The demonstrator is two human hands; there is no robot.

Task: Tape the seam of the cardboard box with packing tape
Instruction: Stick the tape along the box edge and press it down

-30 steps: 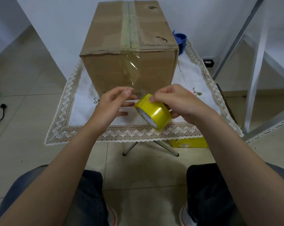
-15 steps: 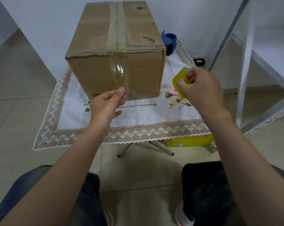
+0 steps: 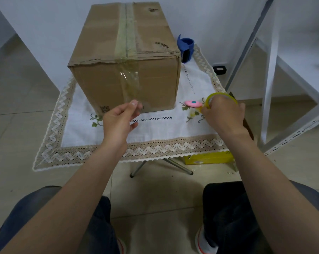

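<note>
You are at the tail of the taping step. The cardboard box [image 3: 100, 83] stands at 12 o'clock on the cloth-covered surface [image 3: 155, 129], and a clear tape strip [image 3: 130, 77] already covers the top seam [image 3: 126, 32] and turns down over the front face. Your left hand [image 3: 118, 121], at 11 o'clock from your lap, pinches the strip's loose lower end between thumb and forefinger, just off the cardboard near the bottom edge, the other fingers loosely curled. Your right hand [image 3: 223, 114], out at 1 o'clock, curls round the yellow tape roll [image 3: 226, 95] beside a pink object [image 3: 193, 103] – whether any tape still joins roll and strip, I cannot tell. Next, I judge, press that free end flat against the front face and smooth upward – bubbles show there – while the roll gets set down.
</note>
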